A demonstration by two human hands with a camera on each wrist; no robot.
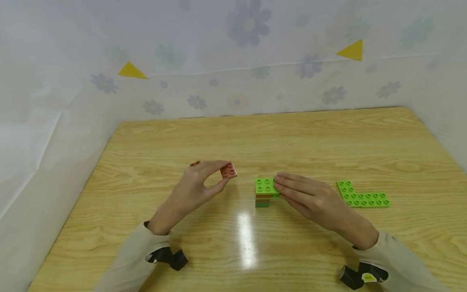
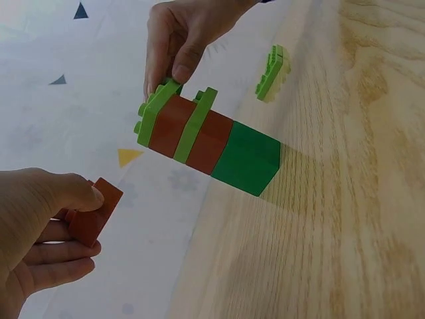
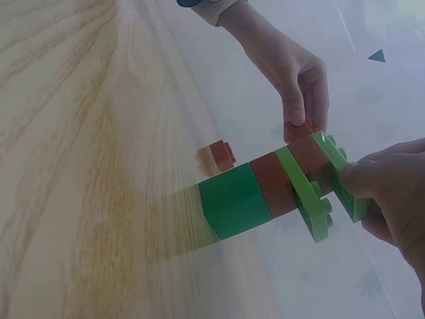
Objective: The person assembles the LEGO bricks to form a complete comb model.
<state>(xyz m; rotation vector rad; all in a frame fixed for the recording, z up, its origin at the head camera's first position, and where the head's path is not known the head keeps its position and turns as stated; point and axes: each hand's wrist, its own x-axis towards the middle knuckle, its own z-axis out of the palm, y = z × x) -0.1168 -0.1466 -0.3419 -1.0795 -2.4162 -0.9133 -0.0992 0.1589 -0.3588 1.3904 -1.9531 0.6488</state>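
Note:
My left hand [image 1: 191, 184] pinches a brown toy brick [image 1: 229, 170] between thumb and fingers, held up to the left of a block tower. Dark green brick [image 2: 246, 159] forms the tower's base; above it come a brown brick [image 2: 210, 144], a lime green plate [image 2: 195, 126], a second brown brick [image 2: 170, 124] and a lime green plate on top [image 1: 264, 185]. The right hand [image 1: 315, 198] holds the right end of that top plate, thumb and fingers on it. In the right wrist view, the lime plates jut out past the bricks on the right-hand side.
Lime green plates in an L shape [image 1: 363, 199] lie on the wooden table [image 1: 255, 142], right of the tower and beyond the right wrist. Another brown brick [image 3: 218, 155] stands behind the left hand. A flowered cloth wall [image 1: 237, 89] rises at the table's far edge.

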